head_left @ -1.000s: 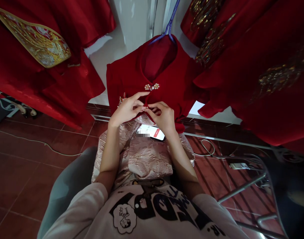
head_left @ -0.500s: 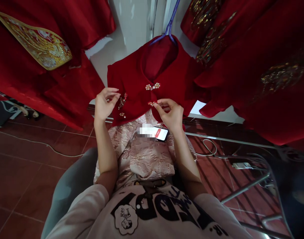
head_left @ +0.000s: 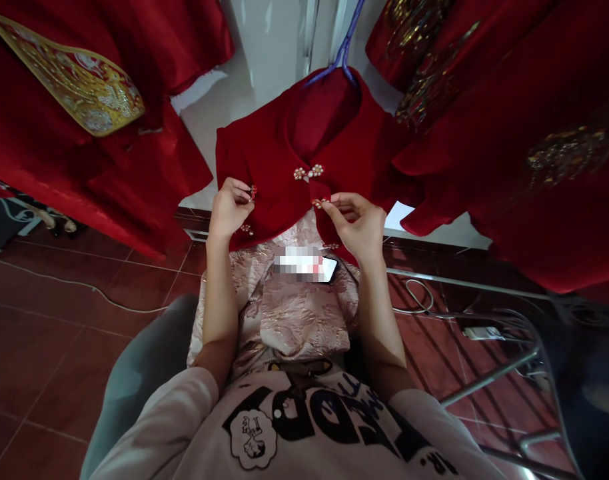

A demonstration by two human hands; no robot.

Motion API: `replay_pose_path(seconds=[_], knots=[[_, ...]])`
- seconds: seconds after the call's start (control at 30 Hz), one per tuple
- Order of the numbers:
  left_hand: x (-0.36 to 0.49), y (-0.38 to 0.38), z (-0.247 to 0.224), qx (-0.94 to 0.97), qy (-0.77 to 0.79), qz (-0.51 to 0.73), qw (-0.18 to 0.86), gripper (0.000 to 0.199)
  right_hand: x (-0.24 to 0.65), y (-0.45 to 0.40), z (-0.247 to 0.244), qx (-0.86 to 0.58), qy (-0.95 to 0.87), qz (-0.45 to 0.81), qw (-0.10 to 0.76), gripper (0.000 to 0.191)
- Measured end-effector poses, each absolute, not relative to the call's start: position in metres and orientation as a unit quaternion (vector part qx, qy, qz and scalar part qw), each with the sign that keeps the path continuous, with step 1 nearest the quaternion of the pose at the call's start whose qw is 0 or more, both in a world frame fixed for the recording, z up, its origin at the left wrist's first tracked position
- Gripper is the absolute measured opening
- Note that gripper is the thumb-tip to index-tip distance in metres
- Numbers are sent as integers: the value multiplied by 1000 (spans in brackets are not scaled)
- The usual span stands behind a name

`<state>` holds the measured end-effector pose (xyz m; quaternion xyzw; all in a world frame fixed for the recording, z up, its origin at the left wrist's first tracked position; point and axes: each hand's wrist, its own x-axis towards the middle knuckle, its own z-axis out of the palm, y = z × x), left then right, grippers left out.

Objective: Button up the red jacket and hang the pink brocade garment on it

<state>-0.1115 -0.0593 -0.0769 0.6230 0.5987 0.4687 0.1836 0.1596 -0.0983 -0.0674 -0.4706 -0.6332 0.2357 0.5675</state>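
One red jacket [head_left: 269,160] hangs from a purple hanger [head_left: 343,57]. At its front opening, the right hand [head_left: 360,223] pinches a beaded clasp [head_left: 319,203] between thumb and fingertips. Near its side edge, the left hand [head_left: 228,208] is slightly parted at a red ornament [head_left: 254,193]; whether it grips, I cannot tell. Below its hem lies a phone [head_left: 329,269].

A head-worn camera looks forward and down. The printed shirt [head_left: 304,427] is near, the red jacket [head_left: 272,167] farther.
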Motion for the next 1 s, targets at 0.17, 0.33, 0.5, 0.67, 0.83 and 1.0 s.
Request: replay_pose_path(seconds=[0.17,0.33,0.5,0.67,0.83,1.0], knots=[[-116,-61,-77,615,595,481,191,30,160,-96,-69,-477,-638,234,557,25],[-118,-65,-70,608,573,488,252,26,160,-96,-69,-479,-642,224,555,28],[-106,-79,-54,640,538,490,246,11,155,-100,-66,-473,-647,239,548,29],[-99,-96,-40,639,529,490,267,14,146,-105,-64,-440,-659,318,521,39],[-97,-94,-41,623,542,496,270,14,130,-94,-66,-404,-669,383,493,46],[-94,-86,-48,613,556,494,267,12,106,-65,-70,-386,-683,383,488,48]])
